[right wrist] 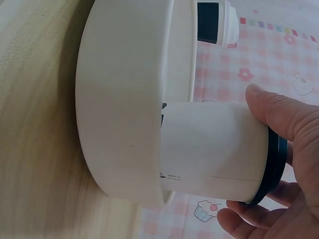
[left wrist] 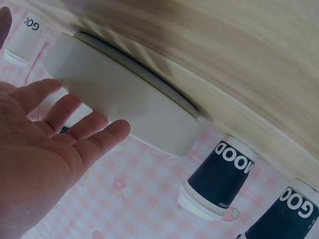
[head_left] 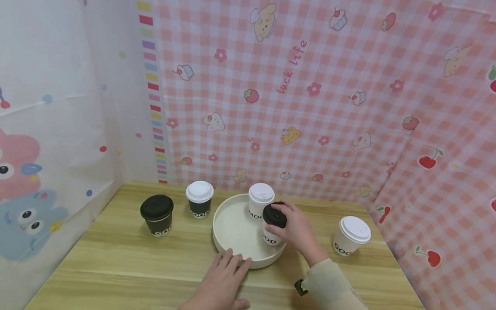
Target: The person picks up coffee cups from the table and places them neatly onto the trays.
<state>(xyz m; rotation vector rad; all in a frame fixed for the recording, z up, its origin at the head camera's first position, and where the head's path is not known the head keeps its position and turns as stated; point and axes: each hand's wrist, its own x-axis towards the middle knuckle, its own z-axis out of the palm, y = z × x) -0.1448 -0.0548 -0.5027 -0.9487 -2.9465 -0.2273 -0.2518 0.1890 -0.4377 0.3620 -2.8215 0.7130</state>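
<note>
A round cream tray (head_left: pixel 236 230) with a raised rim sits on the wooden table. My right hand (head_left: pixel 296 228) grips a white paper cup (head_left: pixel 272 237) with a black lid around its top, at the tray's right inside. In the right wrist view, thumb and fingers are on either side of the black lid (right wrist: pixel 273 169). The tray's wall hides the cup's base there. Behind it in the tray stands a white cup (head_left: pixel 260 196) with a white lid. My left hand (head_left: pixel 224 282) rests its fingertips on the tray's near rim, fingers extended; the left wrist view shows them against the wall (left wrist: pixel 129 99).
Left of the tray stand a dark cup (head_left: pixel 199 200) with a white lid and a dark cup (head_left: pixel 156 215) with a black lid. A white-lidded white cup (head_left: pixel 350 237) is to the right. Patterned cloth (head_left: pixel 290 107) hangs behind the table (head_left: pixel 155 267).
</note>
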